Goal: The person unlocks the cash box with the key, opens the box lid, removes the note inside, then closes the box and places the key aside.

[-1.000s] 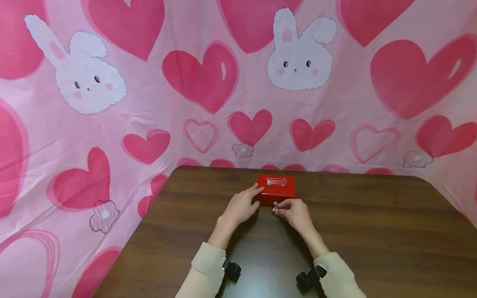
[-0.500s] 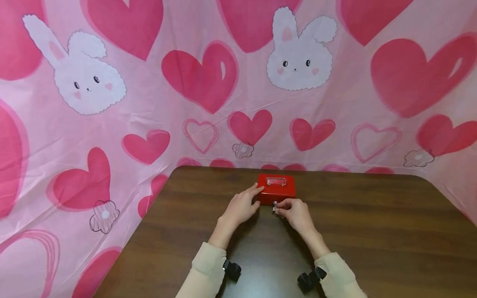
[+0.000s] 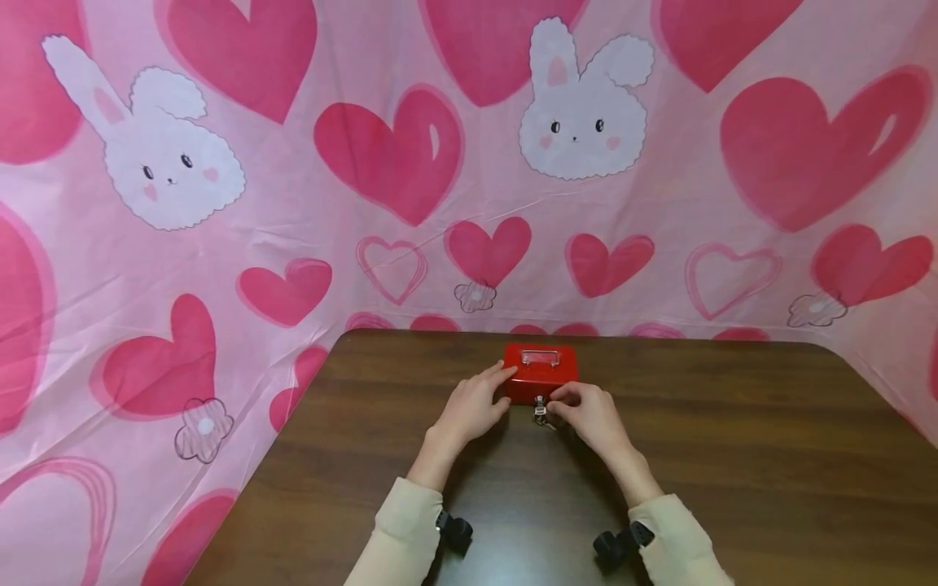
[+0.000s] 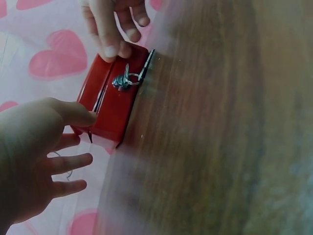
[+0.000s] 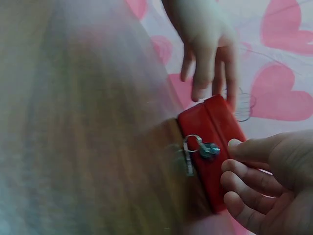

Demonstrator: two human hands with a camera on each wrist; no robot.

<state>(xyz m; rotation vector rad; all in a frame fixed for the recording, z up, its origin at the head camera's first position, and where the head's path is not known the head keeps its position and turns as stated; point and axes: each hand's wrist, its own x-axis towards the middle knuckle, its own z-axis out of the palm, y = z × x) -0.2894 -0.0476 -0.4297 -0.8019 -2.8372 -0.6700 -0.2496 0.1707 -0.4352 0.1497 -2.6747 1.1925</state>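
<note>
A small red cash box [image 3: 544, 381] with a silver handle [image 3: 541, 357] on its lid stands at the table's far side. A key [image 5: 209, 150] sits in its front lock, and a ring [image 4: 133, 79] hangs from that key with a second key [image 5: 189, 162]. My left hand [image 3: 472, 407] rests against the box's left side, thumb at the front and fingers loosely spread. Beside the lock, my right hand [image 3: 597, 417] has its thumb and fingertips at the front lid edge near the right end, apart from the key. A thin seam shows under the lid.
The box stands on a brown wooden table [image 3: 703, 439] whose back edge is close behind it. A pink cloth [image 3: 410, 268] with hearts and rabbits hangs behind and on the left. Black cameras [image 3: 614, 547] are strapped to both wrists.
My right hand has let go of the key in the lock and shifted slightly right and up to the box's front edge. My left hand stays at the left side.
</note>
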